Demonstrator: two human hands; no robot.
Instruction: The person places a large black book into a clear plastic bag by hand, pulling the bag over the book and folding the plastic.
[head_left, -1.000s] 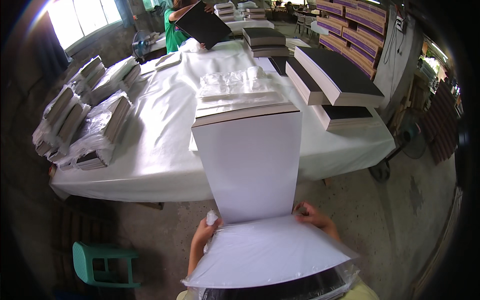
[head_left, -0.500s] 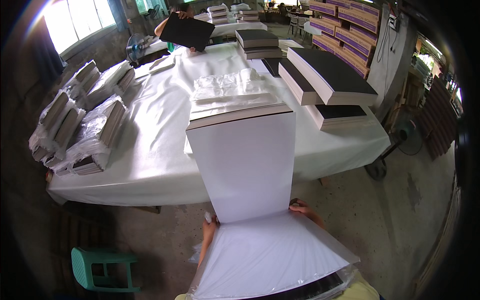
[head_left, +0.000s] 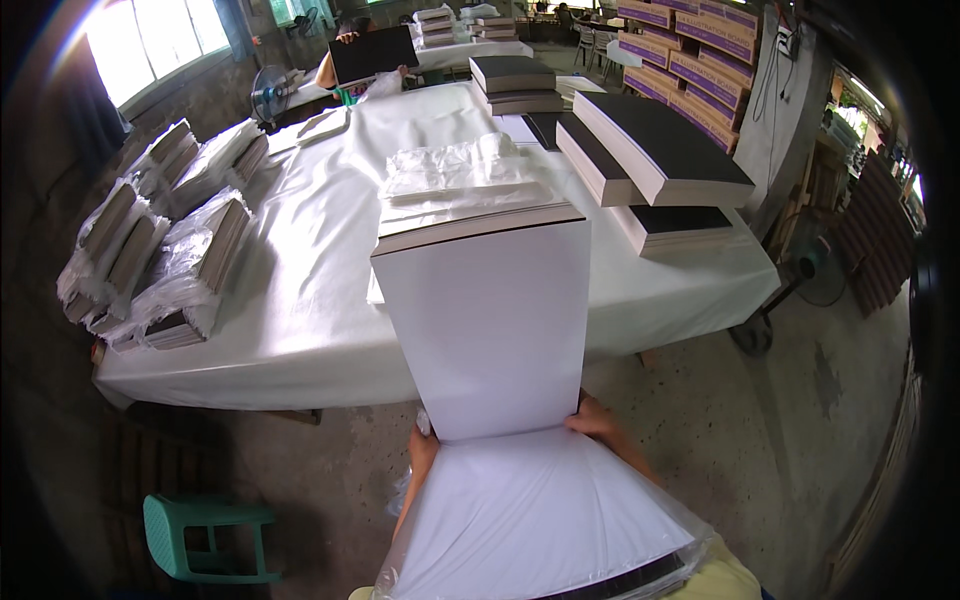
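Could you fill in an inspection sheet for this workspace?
Surface: large white-sheeted table, its covering glossy and wrinkled.
Job's things: white rectangular board, its near end inside a clear plastic bag.
Clutter: plastic-wrapped board bundles at left; black-topped, cream-edged stacks at right.
Grippers: nothing seen; bare left hand and right hand flank the bag's mouth.
Cables: thin dark cables along a grey pillar.
Surroundings: green plastic stool; brown-and-purple cardboard cartons; another person holding a black rectangular board.

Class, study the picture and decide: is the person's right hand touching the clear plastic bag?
Touching: the head view shows the right hand gripping the clear plastic bag at its open end, beside the white board.
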